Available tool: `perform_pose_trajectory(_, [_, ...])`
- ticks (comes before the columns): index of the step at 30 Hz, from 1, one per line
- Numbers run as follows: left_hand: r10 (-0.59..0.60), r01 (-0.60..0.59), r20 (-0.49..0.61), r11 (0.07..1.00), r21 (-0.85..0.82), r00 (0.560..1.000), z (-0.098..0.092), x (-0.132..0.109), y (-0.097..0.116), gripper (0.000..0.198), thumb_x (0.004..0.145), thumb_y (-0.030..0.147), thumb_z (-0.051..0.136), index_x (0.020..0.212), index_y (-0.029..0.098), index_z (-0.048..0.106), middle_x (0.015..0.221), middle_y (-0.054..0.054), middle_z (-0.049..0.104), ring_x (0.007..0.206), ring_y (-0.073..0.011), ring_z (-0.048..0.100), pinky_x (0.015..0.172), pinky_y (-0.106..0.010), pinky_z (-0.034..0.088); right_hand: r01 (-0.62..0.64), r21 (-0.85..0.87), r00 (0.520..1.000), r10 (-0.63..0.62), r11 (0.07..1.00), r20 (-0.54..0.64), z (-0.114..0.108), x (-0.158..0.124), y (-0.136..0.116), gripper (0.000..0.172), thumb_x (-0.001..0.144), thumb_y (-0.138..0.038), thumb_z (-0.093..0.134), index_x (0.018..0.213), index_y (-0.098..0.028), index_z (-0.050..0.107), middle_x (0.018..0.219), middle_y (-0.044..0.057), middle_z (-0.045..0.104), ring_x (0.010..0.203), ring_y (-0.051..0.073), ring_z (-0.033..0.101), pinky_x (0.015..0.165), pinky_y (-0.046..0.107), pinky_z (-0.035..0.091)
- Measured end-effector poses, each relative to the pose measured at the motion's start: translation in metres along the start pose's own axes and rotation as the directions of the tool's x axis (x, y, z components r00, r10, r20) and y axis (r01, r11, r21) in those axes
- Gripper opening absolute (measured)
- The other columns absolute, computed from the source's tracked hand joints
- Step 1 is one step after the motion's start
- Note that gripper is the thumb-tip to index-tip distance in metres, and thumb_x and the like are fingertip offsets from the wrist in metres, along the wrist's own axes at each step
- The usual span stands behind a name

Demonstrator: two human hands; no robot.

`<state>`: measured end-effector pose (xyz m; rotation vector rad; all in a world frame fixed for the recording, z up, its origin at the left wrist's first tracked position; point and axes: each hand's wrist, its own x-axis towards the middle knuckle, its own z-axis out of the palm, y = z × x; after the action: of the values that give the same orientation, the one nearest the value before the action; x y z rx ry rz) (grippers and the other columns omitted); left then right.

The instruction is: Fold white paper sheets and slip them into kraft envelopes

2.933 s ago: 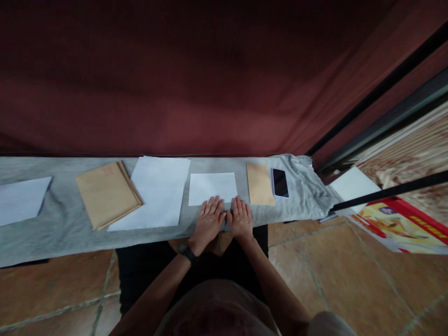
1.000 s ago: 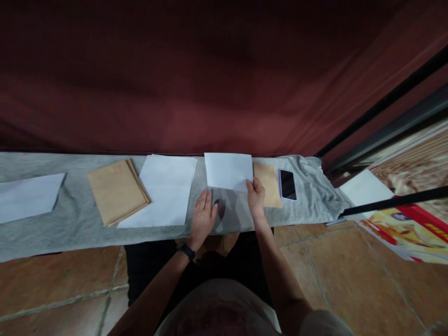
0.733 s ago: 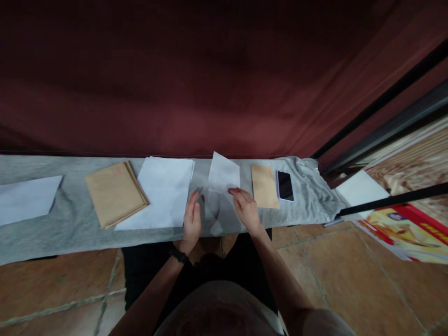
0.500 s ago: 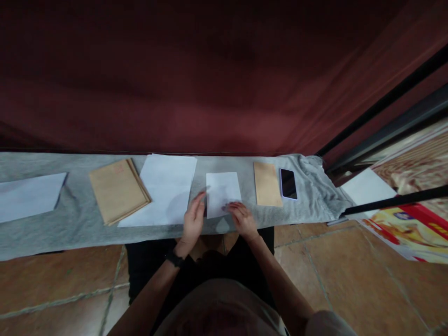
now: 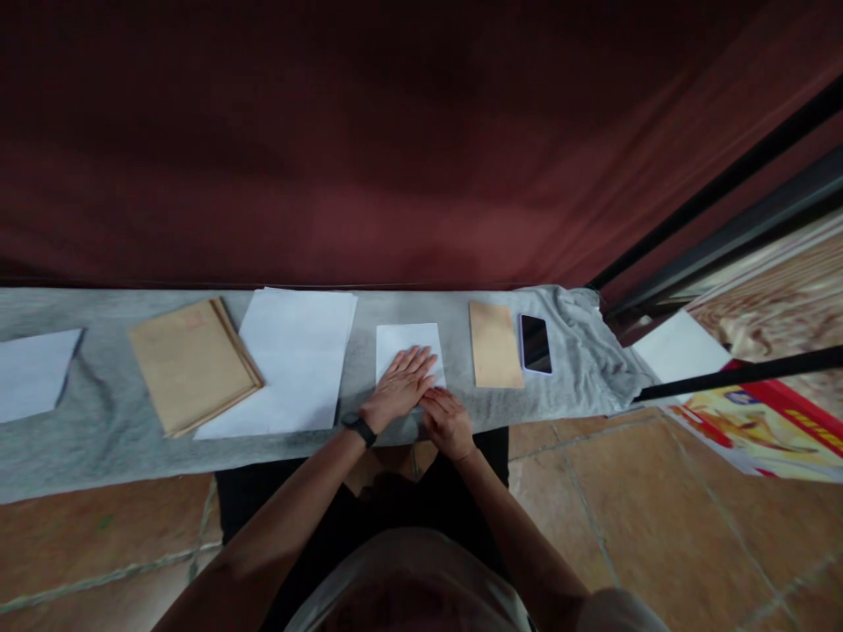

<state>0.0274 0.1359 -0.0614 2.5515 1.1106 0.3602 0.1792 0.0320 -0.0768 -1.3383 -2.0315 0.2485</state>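
A small folded white sheet lies on the grey cloth in front of me. My left hand, with a black watch on its wrist, lies flat and open on the sheet's lower half. My right hand rests at the sheet's near right corner with its fingers curled and pressed down on the paper's edge. Right of the sheet lies a narrow brown envelope, then a dark phone.
To the left lie a stack of white paper, a stack of brown envelopes and another white sheet. A dark red curtain hangs behind. At the right are a white sheet, a black bar and a colourful printed sheet on the tiled floor.
The sheet was lifted and turned by my right hand, then laid down narrower on the cloth. Both hands now press on it, the left one flat on top.
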Motion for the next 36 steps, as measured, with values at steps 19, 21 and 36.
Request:
perform_pose_trajectory(19, [-0.135, 0.14, -0.098, 0.989, 0.049, 0.986, -0.001, 0.038, -0.018, 0.056, 0.106, 0.037, 0.034, 0.157, 0.018, 0.045, 0.168, -0.01, 0.037, 0.159, -0.0297, 0.026, 0.13, -0.055, 0.018, -0.065, -0.031, 0.996, 0.067, 0.997, 0.052, -0.004, 0.002, -0.007, 0.044, 0.089, -0.011, 0.057, 0.13, -0.021, 0.067, 0.139, 0.009, 0.068, 0.131, 0.024, 0.06, 0.121, 0.047, 0.04])
perform_pose_trajectory(21, [-0.006, 0.008, -0.029, 0.999, 0.042, 1.0, 0.0, 0.038, -0.006, 0.054, 0.106, 0.035, 0.034, 0.158, 0.024, 0.045, 0.167, -0.006, 0.04, 0.159, -0.0271, 0.027, 0.131, -0.055, 0.017, -0.069, -0.039, 0.996, 0.071, 0.997, 0.046, -0.005, 0.003, -0.007, 0.043, 0.089, -0.012, 0.057, 0.13, -0.021, 0.067, 0.135, 0.01, 0.07, 0.128, 0.025, 0.061, 0.12, 0.047, 0.041])
perform_pose_trajectory(36, [-0.112, 0.117, -0.134, 0.992, 0.037, 0.985, -0.004, 0.009, -0.029, 0.056, 0.105, 0.04, 0.035, 0.156, 0.02, 0.047, 0.167, -0.008, 0.039, 0.158, -0.028, 0.029, 0.131, -0.052, 0.021, -0.098, 0.017, 0.995, 0.099, 0.995, -0.006, -0.003, 0.003, -0.006, 0.041, 0.091, -0.012, 0.054, 0.128, -0.022, 0.068, 0.134, 0.009, 0.07, 0.129, 0.023, 0.062, 0.119, 0.045, 0.045])
